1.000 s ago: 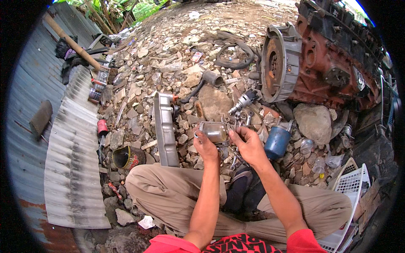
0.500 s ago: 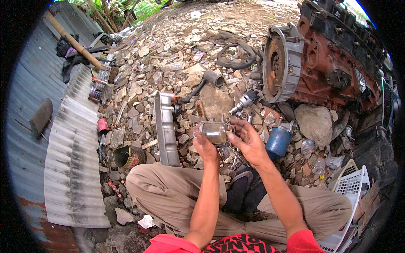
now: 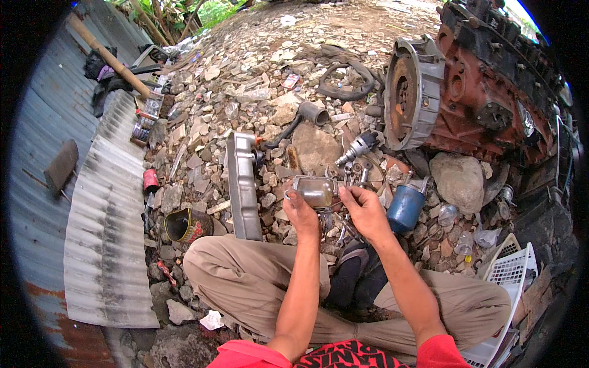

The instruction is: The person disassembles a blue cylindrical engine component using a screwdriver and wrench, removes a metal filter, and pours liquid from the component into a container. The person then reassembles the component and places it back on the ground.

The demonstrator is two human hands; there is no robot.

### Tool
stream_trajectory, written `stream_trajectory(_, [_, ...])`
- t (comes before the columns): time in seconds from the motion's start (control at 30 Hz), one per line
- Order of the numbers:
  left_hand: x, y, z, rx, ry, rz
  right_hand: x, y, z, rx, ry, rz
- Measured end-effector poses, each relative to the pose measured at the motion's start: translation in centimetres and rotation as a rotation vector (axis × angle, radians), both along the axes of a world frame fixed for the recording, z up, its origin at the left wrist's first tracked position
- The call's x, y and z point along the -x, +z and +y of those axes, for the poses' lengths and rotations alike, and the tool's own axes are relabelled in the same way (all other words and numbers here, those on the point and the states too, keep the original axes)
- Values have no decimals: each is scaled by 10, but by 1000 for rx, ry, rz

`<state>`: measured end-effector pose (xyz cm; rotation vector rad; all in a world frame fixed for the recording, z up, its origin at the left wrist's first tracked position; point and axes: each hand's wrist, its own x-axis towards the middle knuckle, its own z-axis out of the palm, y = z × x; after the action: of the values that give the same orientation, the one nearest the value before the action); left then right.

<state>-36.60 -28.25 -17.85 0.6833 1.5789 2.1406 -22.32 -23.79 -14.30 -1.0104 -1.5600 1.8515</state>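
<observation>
Glass jar (image 3: 315, 192) held sideways between left hand (image 3: 300, 213) and right hand (image 3: 366, 211)

Is short, rounded and clear-walled, with a brownish tint across the glass and bright reflections along the upper side. Shows a pale metal loop (image 3: 288, 194) at the left end, beside the left thumb. Lies on its side in mid-air, with the long axis running across the view, above the rubble (image 3: 211, 116) and beyond the dark shoes (image 3: 345, 276).

Is gripped at the left end by the left hand, with the thumb on the near side and the other fingers mostly hidden. Is met at the right end by the right hand, with thumb and forefinger tips close together. Cannot tell whether to record a firm pinch there or a light touch.

Reaches forward with both forearms, nearly straight up the view on the left, slanting inward on the right. Sits with knees spread in tan trousers (image 3: 236, 267), below red sleeves (image 3: 443, 351).

Noted nearby: to the left of the hands, a long grey metal cover (image 3: 245, 193); to the right, a blue canister (image 3: 405, 208); just beyond, a dark-ended metal part (image 3: 357, 148); farther off at upper right, a rusty engine (image 3: 475, 92).
</observation>
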Motion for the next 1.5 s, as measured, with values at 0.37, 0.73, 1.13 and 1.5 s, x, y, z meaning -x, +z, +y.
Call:
stream_trajectory(0.37, [-3,3,7,-114,-19,-93,-3,7,1,31,-8,61])
stream_trajectory(0.73, [-2,13,-1,-25,-120,-185,0,14,1,-28,-51,12])
stream_trajectory(1.13, [-9,23,1,-68,-113,-216,-7,11,6,-34,47,35])
stream_trajectory(1.5, [-13,30,4,-126,-65,-171,-7,-1,8,24,4,71])
